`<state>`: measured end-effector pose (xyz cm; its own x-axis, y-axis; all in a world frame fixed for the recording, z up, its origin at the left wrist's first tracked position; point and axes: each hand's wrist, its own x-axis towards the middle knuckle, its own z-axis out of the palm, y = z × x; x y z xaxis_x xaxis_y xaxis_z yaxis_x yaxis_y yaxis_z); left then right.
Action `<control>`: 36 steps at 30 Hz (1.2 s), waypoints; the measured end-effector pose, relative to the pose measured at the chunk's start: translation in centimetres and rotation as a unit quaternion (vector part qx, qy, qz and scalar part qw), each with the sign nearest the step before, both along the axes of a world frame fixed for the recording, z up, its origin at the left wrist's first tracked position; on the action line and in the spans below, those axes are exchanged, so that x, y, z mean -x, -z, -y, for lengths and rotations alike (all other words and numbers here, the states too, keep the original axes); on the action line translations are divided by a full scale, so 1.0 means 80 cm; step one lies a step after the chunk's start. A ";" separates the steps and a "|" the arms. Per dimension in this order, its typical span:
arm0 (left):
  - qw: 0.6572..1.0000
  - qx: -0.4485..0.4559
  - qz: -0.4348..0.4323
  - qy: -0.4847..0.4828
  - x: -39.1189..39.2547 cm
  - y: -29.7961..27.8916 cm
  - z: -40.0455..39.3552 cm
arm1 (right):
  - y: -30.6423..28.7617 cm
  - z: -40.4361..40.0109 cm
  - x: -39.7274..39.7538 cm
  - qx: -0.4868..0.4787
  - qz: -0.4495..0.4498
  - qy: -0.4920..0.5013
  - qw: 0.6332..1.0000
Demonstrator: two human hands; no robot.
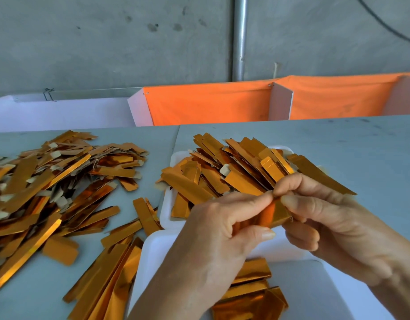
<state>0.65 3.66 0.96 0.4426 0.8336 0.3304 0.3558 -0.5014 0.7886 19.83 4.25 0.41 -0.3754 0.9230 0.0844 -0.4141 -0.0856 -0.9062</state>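
Both hands meet over the middle of the table around one gold foil card strip. My left hand pinches its left part between thumb and fingers. My right hand pinches its right end, fingers curled over it. The strip looks folded between them and is largely hidden by the fingers. Behind the hands a white tray is heaped with flat gold strips. A nearer white tray holds folded gold pieces under my left wrist.
A large loose pile of gold strips covers the grey table at left, with more strips beside the near tray. Orange cloth bins and a white panel line the far edge, before a concrete wall with a metal pipe.
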 end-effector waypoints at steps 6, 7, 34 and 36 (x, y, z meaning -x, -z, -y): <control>0.999 0.046 0.026 0.005 0.005 0.004 -0.005 | 0.011 -0.002 0.012 0.015 -0.002 0.009 1.000; 0.997 0.067 0.032 0.004 0.006 0.005 -0.005 | 0.012 -0.002 0.013 0.028 -0.010 -0.002 1.000; 0.989 0.095 -0.095 -0.062 -0.002 0.024 -0.012 | 0.037 -0.042 -0.047 -0.040 0.594 0.475 0.648; 0.989 0.096 -0.097 -0.064 -0.003 0.024 -0.011 | 0.039 -0.044 -0.049 -0.029 0.601 0.475 0.643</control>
<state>0.88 4.56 -0.97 0.3682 0.9263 0.0802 0.5610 -0.2901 0.7753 23.77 7.77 -2.68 0.5288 0.7923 0.3044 0.7464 -0.2633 -0.6113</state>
